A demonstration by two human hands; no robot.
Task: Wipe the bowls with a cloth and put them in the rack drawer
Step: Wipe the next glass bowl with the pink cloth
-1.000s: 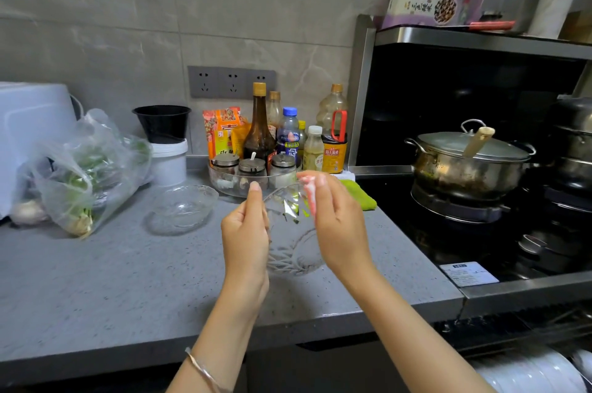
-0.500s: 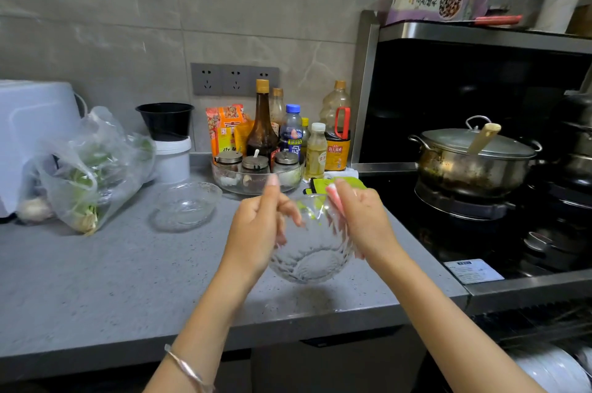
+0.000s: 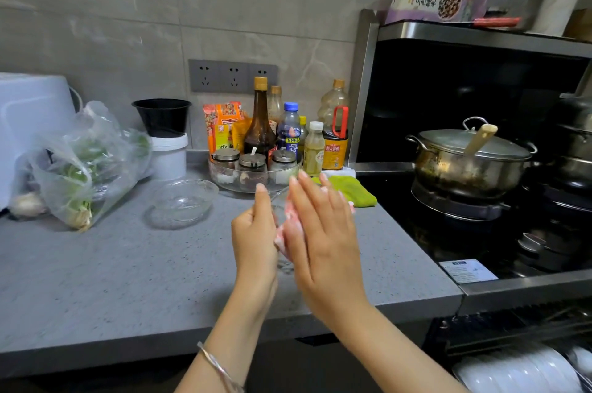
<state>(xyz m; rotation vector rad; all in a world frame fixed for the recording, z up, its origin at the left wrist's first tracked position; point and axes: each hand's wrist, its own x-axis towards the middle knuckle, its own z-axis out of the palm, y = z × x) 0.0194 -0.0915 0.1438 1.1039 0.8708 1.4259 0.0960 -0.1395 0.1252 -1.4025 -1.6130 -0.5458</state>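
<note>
Left hand (image 3: pixel 254 232) and right hand (image 3: pixel 320 232) meet above the near middle of the grey counter (image 3: pixel 128 280), with a glass bowl (image 3: pixel 279 202) held on its side between them. The left hand is curled round the bowl's left edge with the thumb pointing up, gripping it. The right hand lies flat with its fingers straight and close together, pressing a pink cloth (image 3: pixel 281 240) against the bowl. Only strips of the cloth show at the edge of the palm. Most of the bowl is hidden by the two hands; a bit of rim shows at the top and a bit of glass below them.

A second glass bowl (image 3: pixel 182 203) stands upright on the counter, further back and to the left, well apart from the hands. Left of it lies a clear plastic bag of greens (image 3: pixel 86 162). Behind the hands, a round glass tray with lidded jars (image 3: pixel 253 168) sits in front of a group of bottles (image 3: pixel 261 123) by the wall. A green cloth (image 3: pixel 352 192) lies just right of the tray, at the counter's edge beside the stove (image 3: pixel 448 232), where a lidded metal pot (image 3: pixel 471 162) sits. At the near right, below the stove, the rack drawer (image 3: pixel 512 328) stands open with white dishes (image 3: pixel 519 373) in it.
</note>
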